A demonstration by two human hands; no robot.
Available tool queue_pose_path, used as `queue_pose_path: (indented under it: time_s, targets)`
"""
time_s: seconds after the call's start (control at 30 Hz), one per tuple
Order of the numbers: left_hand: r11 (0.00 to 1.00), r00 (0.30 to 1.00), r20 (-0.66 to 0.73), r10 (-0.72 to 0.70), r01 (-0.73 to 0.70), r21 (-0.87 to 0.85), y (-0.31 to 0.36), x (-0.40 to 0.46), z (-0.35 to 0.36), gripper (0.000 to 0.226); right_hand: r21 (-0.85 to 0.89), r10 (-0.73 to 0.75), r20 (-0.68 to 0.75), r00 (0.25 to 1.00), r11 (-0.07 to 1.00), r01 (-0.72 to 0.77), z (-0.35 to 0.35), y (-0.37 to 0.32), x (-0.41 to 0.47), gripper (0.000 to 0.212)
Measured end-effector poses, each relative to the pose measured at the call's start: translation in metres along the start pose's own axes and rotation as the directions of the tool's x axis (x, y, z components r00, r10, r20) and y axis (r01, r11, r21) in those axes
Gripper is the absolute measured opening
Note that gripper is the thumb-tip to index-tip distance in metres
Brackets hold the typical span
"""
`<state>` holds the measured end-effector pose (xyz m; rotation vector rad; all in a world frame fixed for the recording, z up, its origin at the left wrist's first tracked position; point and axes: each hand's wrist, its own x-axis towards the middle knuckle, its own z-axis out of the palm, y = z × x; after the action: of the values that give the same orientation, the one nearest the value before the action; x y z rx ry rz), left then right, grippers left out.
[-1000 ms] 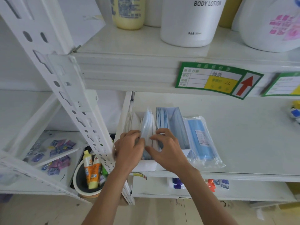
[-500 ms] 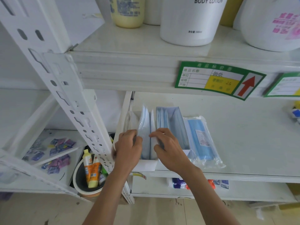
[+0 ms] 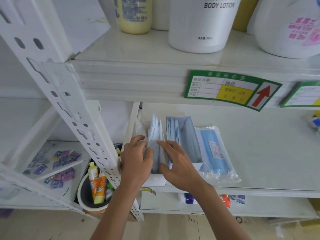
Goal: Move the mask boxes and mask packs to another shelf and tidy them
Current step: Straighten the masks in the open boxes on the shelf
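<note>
A: How far along can the work be judged?

B: Two open mask boxes (image 3: 181, 141) and a sealed mask pack (image 3: 214, 151) are seen side by side at the left end of the middle shelf (image 3: 259, 153), so the moving looks largely done; the squaring-up is left.

A: And the hands?

B: Upright masks (image 3: 155, 132) in the leftmost box are pressed from the left by the left hand (image 3: 136, 160), fingers curled at their edge. The right hand (image 3: 174, 160) is laid on them, fingers extended; a pinch cannot be confirmed through the blur.
</note>
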<state>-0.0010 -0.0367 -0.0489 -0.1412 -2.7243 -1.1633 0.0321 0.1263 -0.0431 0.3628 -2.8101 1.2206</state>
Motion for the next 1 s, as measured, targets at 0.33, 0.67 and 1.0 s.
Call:
queue_pose_path:
  time_s: [0.33, 0.67, 1.0]
  targets:
    - [0.989, 0.989, -0.095, 0.109, -0.098, 0.11, 0.028, 0.002, -0.015, 0.027, 0.022, -0.056, -0.104, 0.993, 0.998, 0.059, -0.002, -0.003, 0.003, 0.056]
    - [0.92, 0.964, -0.156, -0.217, 0.149, -0.361, 0.045, 0.014, -0.034, 0.03, -0.36, 0.099, -0.267, 0.959, 0.912, -0.195, -0.043, 0.044, -0.014, 0.029]
    - [0.698, 0.939, 0.181, -0.291, 0.338, -0.632, 0.084, 0.022, 0.023, 0.016, -0.325, 0.143, -0.304, 0.942, 0.914, -0.243, -0.042, 0.051, -0.02, 0.052]
